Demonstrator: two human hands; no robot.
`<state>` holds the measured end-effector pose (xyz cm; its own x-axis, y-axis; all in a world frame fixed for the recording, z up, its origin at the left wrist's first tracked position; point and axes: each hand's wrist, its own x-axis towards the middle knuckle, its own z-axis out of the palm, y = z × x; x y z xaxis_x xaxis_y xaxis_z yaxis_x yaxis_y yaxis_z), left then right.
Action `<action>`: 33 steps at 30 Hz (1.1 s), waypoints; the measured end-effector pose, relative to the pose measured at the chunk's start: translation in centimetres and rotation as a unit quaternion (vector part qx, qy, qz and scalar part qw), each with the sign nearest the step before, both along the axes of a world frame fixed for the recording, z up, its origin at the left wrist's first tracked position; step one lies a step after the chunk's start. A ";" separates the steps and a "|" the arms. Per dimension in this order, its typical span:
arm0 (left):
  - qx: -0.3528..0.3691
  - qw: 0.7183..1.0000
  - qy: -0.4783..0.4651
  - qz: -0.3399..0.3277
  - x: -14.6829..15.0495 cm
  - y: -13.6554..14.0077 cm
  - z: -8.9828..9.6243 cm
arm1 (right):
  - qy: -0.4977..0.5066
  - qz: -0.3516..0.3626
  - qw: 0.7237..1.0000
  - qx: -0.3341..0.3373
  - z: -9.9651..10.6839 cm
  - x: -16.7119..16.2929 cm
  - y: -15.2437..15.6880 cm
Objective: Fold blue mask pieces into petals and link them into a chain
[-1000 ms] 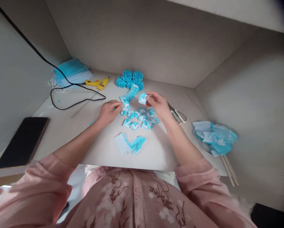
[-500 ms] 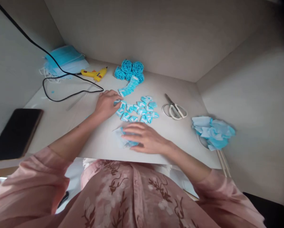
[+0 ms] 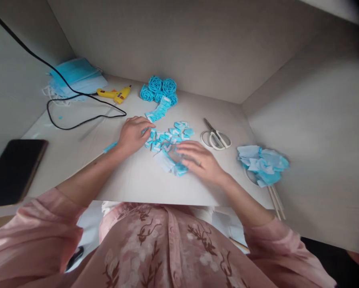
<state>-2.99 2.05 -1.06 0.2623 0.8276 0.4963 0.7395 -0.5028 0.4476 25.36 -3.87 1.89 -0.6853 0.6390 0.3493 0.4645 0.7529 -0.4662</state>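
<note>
pointing to the left, the fingers of your right hand were loosely spread at the loose pieces. these lay just on the near side of the folded pieces, closer to this hand than to your left hand; blur hid their long axis and any touch. your left fingers curled; whether they pinched something, i could not tell.
</note>
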 end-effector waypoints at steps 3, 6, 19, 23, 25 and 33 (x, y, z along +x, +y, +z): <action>-0.026 0.998 0.031 -0.045 0.1 -0.2 0.0 | -0.052 -0.142 0.988 0.006 -0.7 1.3 1.6; -0.057 0.991 0.062 -0.100 0.2 -0.7 -0.2 | -0.102 -0.122 0.985 -0.061 -1.7 1.6 2.9; -0.050 0.985 0.004 -0.166 1.3 -2.0 0.2 | 0.006 -0.152 0.988 0.018 -2.4 1.4 3.7; -0.051 0.981 0.006 -0.187 1.4 -2.2 0.5 | -0.032 -0.070 0.994 -0.082 -1.8 1.5 2.6; -0.063 0.972 0.008 -0.227 1.6 -2.4 0.5 | -0.041 -0.053 0.990 -0.127 -1.4 1.7 2.5; -0.093 0.928 0.012 -0.360 3.2 -4.4 1.2 | -0.060 0.089 0.974 -0.201 -0.4 2.5 2.9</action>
